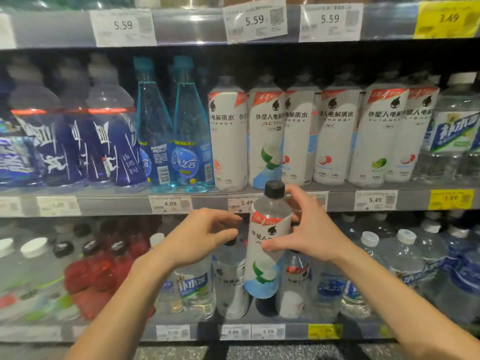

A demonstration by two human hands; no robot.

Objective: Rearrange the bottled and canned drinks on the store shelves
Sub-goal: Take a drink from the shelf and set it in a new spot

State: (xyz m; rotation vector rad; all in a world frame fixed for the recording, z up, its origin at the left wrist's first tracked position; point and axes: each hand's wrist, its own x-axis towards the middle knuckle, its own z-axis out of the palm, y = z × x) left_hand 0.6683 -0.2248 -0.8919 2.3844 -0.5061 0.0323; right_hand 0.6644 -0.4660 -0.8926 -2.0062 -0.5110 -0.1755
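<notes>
While our right hand (306, 229) grips the upright bottle (267, 245), its shelf slot (267, 188) sits at 12 o'clock; left hand (205, 235) hovers loosely curled, empty.

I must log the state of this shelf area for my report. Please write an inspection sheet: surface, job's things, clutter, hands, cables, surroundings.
Surface: grey metal store shelves, price tags along the front edges.
Job's things: white-labelled plastic bottle with black cap, held upright in front of the shelves; similar white bottles in a row on the middle shelf.
Clutter: nothing seen.
Hands: right hand grips the held bottle; left hand beside it, fingers curled, touching it or not unclear.
Cables: nothing seen.
Surroundings: teal cone-shaped bottles, dark blue bottles, red bottles on the lower shelf.
</notes>
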